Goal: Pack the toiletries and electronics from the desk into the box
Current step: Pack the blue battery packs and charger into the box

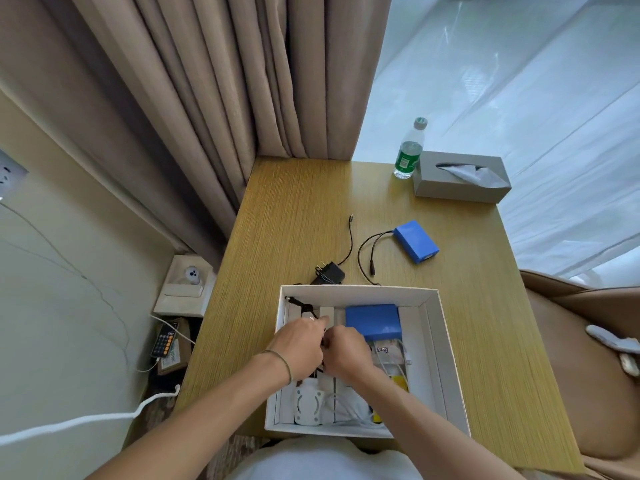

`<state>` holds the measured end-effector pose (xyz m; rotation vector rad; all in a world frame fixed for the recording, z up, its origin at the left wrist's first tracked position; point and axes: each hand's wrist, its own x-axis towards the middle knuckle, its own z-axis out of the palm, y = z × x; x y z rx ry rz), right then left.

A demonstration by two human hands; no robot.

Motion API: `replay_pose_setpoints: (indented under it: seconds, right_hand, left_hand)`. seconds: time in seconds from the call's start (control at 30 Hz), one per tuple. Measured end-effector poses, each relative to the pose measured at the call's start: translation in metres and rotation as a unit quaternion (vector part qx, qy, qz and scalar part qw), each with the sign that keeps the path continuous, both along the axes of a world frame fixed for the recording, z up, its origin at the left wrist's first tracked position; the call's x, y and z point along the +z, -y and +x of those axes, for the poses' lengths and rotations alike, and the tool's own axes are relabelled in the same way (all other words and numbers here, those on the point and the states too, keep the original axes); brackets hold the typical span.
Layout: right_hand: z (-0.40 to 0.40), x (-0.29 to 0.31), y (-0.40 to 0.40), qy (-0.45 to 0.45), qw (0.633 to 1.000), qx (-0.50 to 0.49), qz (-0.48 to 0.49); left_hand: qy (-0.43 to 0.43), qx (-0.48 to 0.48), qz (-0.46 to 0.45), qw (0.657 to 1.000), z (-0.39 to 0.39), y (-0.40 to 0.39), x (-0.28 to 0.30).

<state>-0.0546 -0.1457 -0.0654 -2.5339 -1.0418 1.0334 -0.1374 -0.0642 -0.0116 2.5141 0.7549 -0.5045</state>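
Observation:
A white open box (434, 344) sits on the wooden desk (287, 216) near its front edge. Both hands are inside it. My left hand (299, 342) and my right hand (346, 353) meet over the box's left half, and each pinches a black cable (304, 308) that runs to the box's back left corner. Inside lie a blue battery pack (373, 320), a white round device (308, 405), white cables and small packets. On the desk behind the box lie a black power adapter (329, 273) with its cord and a second blue battery pack (415, 245) with black leads.
A water bottle (408, 150) and a grey tissue box (462, 176) stand at the desk's back right. Beige curtains hang behind. A brown chair (585, 368) is at the right. Left of the desk are a remote (164, 342) and white cables.

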Motion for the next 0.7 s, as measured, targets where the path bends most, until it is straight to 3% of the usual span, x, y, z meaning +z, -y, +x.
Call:
replay_pose_setpoints:
  seconds: [0.13, 0.33, 0.57, 0.7]
  right_hand:
    - [-0.003, 0.001, 0.005, 0.02, 0.999, 0.03, 0.023]
    - [0.017, 0.011, 0.022, -0.035, 0.998, 0.004, 0.058]
    - [0.063, 0.036, 0.036, -0.049, 0.99, -0.061, 0.115]
    - [0.088, 0.059, 0.038, -0.085, 0.979, -0.098, 0.16]
  left_hand:
    - [-0.033, -0.025, -0.02, 0.999, 0.006, 0.0, -0.003]
    - [-0.052, -0.054, -0.002, 0.997, 0.009, 0.001, -0.009]
    - [0.05, -0.047, 0.075, 0.995, 0.015, 0.0, -0.001]
    - [0.121, -0.028, 0.069, 0.99, 0.031, -0.002, 0.015]
